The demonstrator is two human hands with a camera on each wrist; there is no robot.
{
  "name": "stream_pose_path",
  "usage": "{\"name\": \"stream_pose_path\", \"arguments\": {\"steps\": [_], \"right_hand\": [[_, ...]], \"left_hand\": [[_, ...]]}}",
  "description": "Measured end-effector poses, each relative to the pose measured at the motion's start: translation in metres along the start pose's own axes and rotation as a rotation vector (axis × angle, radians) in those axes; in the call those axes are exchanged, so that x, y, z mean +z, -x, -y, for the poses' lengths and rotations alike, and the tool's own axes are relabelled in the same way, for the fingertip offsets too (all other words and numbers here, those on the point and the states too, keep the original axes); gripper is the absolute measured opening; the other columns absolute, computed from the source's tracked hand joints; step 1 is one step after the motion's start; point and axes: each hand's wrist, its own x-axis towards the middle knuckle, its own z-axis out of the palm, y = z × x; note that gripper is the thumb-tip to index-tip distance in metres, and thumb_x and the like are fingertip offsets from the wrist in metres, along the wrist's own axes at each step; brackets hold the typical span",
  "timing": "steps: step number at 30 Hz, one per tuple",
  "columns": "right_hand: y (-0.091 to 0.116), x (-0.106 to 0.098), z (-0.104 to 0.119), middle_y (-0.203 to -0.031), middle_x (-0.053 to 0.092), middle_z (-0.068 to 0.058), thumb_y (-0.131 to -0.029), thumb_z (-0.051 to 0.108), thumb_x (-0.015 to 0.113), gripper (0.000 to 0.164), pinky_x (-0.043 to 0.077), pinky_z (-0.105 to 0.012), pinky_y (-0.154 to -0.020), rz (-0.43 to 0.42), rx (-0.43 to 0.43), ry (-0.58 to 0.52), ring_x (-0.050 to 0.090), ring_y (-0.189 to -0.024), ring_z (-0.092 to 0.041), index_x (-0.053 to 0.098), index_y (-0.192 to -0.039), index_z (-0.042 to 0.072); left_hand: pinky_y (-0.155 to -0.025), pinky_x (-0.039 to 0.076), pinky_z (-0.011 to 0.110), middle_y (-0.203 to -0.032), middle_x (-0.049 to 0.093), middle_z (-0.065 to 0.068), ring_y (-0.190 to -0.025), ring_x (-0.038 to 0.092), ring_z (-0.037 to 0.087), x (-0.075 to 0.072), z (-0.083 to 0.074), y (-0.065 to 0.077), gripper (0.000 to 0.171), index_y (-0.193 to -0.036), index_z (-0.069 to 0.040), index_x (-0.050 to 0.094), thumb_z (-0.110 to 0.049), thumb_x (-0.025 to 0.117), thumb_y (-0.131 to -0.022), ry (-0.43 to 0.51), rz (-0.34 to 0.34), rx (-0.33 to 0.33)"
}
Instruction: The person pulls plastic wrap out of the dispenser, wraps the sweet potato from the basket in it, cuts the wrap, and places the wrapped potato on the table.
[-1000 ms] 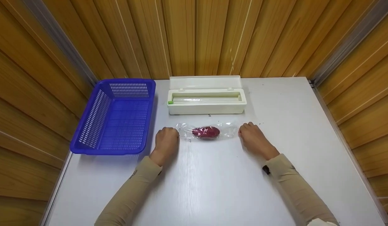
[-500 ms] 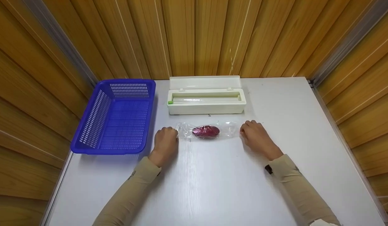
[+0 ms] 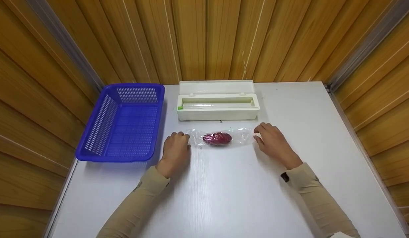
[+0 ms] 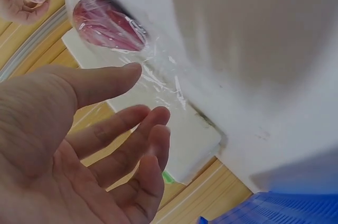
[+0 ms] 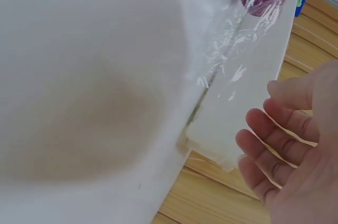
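Note:
A dark red oval vegetable (image 3: pixel 217 138) lies in clear cling film (image 3: pixel 241 136) on the table; its exact kind is unclear. The film stretches out on both sides of it. My left hand (image 3: pixel 175 150) is at the film's left end, thumb and loosely bent fingers apart in the left wrist view, nothing gripped between them. At the film's right end is my right hand (image 3: pixel 273 142), its fingers relaxed and a gap between thumb and fingertips. Behind the vegetable stands a white cling film dispenser (image 3: pixel 218 114), lid raised, a film roll (image 3: pixel 211 104) inside.
A blue plastic basket (image 3: pixel 131 158) with slotted walls stands at the left of the white table (image 3: pixel 221 195). Wood-look panels (image 3: pixel 221 39) close off the back and both sides.
My right hand has let go of the film's right end, its fingers spreading and shifting slightly right. The left hand's fingers have loosened too. The wrapped vegetable stays in place.

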Motion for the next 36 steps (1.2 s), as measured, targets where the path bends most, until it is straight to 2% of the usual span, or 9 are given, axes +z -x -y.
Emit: {"name": "stream_pose_path", "arguments": {"steps": [5,15,24,29,36], "right_hand": [[-0.003,-0.002,0.007,-0.111,0.070,-0.013,-0.098,0.008,0.074,0.018,0.054,-0.048,-0.088,-0.058,-0.052,-0.041,0.066,-0.105,-0.034,0.069,-0.114,0.000],[-0.012,0.001,0.019,-0.120,0.071,-0.012,-0.098,0.011,0.076,0.025,0.055,-0.049,-0.095,-0.045,-0.084,-0.103,0.067,-0.116,-0.032,0.068,-0.119,0.002],[-0.016,0.016,0.025,-0.124,0.071,-0.012,-0.098,0.011,0.077,0.025,0.054,-0.049,-0.104,-0.031,-0.099,-0.174,0.067,-0.121,-0.031,0.069,-0.120,0.001],[-0.018,0.020,0.028,-0.129,0.071,-0.012,-0.099,0.013,0.077,0.027,0.053,-0.047,-0.109,-0.014,-0.102,-0.217,0.066,-0.125,-0.031,0.071,-0.122,0.000],[-0.020,0.026,0.031,-0.135,0.071,-0.014,-0.099,0.012,0.077,0.031,0.051,-0.049,-0.113,-0.014,-0.088,-0.277,0.065,-0.130,-0.033,0.073,-0.126,-0.002]], "left_hand": [[-0.068,0.060,0.047,-0.086,0.073,0.014,-0.078,0.070,0.035,-0.004,-0.007,-0.003,0.018,-0.092,-0.003,0.078,-0.008,0.090,-0.081,-0.010,-0.008,0.033],[-0.070,0.061,0.046,-0.093,0.075,0.013,-0.083,0.070,0.034,-0.004,-0.017,-0.010,0.019,-0.095,-0.003,0.077,-0.010,0.089,-0.084,0.011,0.010,0.050],[-0.079,0.061,0.047,-0.103,0.076,0.013,-0.093,0.070,0.035,0.004,-0.022,-0.012,0.031,-0.110,-0.003,0.077,-0.015,0.090,-0.085,0.065,0.045,0.022],[-0.087,0.061,0.047,-0.115,0.077,0.014,-0.102,0.071,0.036,0.007,-0.026,-0.015,0.038,-0.120,-0.003,0.076,-0.014,0.089,-0.086,0.118,0.061,0.012],[-0.094,0.060,0.045,-0.124,0.076,0.013,-0.112,0.070,0.034,0.016,-0.033,-0.020,0.040,-0.125,-0.004,0.075,-0.010,0.087,-0.087,0.164,0.030,0.051]]}}
